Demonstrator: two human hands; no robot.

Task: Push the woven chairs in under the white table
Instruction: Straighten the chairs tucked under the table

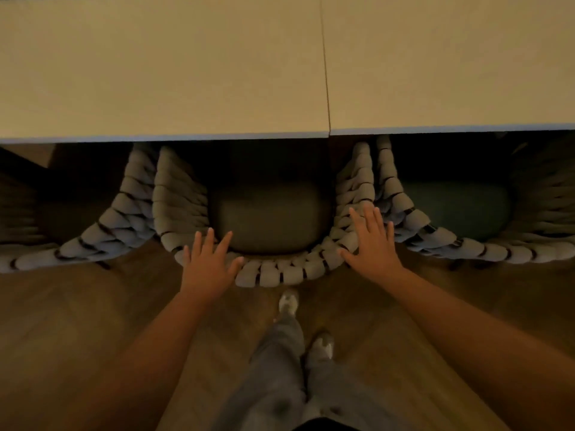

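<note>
Both forearms extend forward and slightly inward from the lower corners of the view, palms down. The left hand (209, 265) lies flat with fingers spread and straight on the left part of the curved back rim of the middle woven chair (273, 273); its fingertips reach the edge of the dark seat cushion (273, 219). The right hand (371, 241) is likewise flat and spread, pressing on the right part of the same rim, its fingers pointing toward the table. Neither hand curls round the weave. Below and between the hands stand two legs in grey trousers (280, 377) with two light shoes on the wooden floor (93, 321), the left shoe (288, 301) just beneath the chair's back. Three woven chairs are visible: the middle one between the hands, a second (102, 225) to the outside of the left hand, and a third (441, 241) to the outside of the right hand, touching or nearly touching the middle chair. Each has a rounded back of thick, pale, rope-like bands wrapped over a dark frame. Beyond the fingertips, the front parts of all three seats lie under the edge of the white table (161, 73), whose top shows one seam (325, 63).
</note>
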